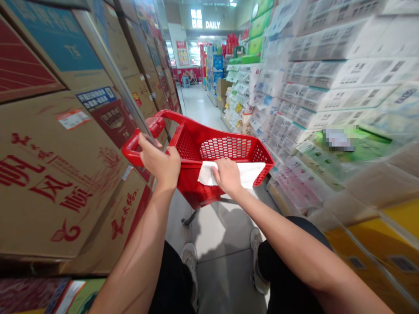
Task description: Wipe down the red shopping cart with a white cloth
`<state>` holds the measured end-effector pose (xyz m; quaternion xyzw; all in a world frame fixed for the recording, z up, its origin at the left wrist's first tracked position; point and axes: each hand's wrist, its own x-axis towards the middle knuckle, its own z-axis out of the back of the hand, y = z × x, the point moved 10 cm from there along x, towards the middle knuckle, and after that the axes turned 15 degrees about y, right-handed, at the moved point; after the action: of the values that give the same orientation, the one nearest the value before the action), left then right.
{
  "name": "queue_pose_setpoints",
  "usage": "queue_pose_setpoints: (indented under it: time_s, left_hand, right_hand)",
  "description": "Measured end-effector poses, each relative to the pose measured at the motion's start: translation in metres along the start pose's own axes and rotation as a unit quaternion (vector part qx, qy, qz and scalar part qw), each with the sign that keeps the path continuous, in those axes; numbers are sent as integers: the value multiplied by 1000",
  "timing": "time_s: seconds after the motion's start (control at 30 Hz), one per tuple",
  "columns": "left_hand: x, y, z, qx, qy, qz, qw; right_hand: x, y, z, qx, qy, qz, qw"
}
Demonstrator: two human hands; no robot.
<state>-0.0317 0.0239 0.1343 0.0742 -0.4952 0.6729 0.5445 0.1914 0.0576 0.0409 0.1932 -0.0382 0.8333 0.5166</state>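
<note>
A small red plastic shopping cart with honeycomb-perforated walls stands at an angle in front of me. My left hand is closed on the cart's rim at its handle end, beside the red handle. Over the near side's top edge lies a white cloth, possibly a paper wipe. My right hand grips this cloth against the rim, its fingertips over the edge and partly hidden. The visible inside of the cart shows only bare red walls.
Stacked cardboard cartons rise close on my left, with a metal post in front of them. Wrapped white tissue packs are piled high on my right. A tiled aisle runs ahead. My shoes stand behind the cart.
</note>
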Motion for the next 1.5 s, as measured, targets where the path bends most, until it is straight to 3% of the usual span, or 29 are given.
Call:
queue_pose_setpoints:
  time_s: [0.13, 0.23, 0.3, 0.43, 0.67, 0.77, 0.87, 1.07, 1.13, 1.2, 1.33, 1.5]
  left_hand:
    - [-3, -2, -1, 13, 7, -10, 1000]
    - [0, 3, 0, 24, 10, -13, 1000]
    - [4, 9, -1, 26, 12, -9, 1000]
    - [15, 21, -1, 14, 9, -4, 1000]
    - [23, 31, -4, 7, 9, 1, 1000]
    - [21, 28, -5, 7, 9, 5, 1000]
    - [15, 17, -4, 6, 6, 0, 1000]
    - [-9, -12, 1, 17, 1, -4, 1000]
    - [-17, -20, 1, 16, 10, -1, 1000]
    - [-23, -27, 2, 19, 18, 0, 1000]
    - [-26, -31, 2, 27, 34, -19, 999]
    - [-11, -18, 0, 11, 47, -45, 998]
  right_hand:
    - [15, 45, 1, 48, -18, 21, 998]
    - [16, 51, 1, 64, -7, 46, 997]
    - [13, 42, 1, 61, 3, 53, 997]
    - [-2, -6, 1, 11, 13, 11, 1000]
    - [-30, -124, 5, -97, 76, -127, 984]
    - [-31, -142, 7, -95, 93, -167, 977]
    - [-20, -115, 6, -75, 82, -147, 983]
    - [9, 21, 6, -10, 15, 10, 1000]
    - [13, 52, 11, 16, 0, 40, 999]
    - [15, 67, 14, 29, 1, 61, 998]
    - [13, 54, 13, 21, 36, 87, 995]
    - [0, -23, 5, -35, 73, 23, 996]
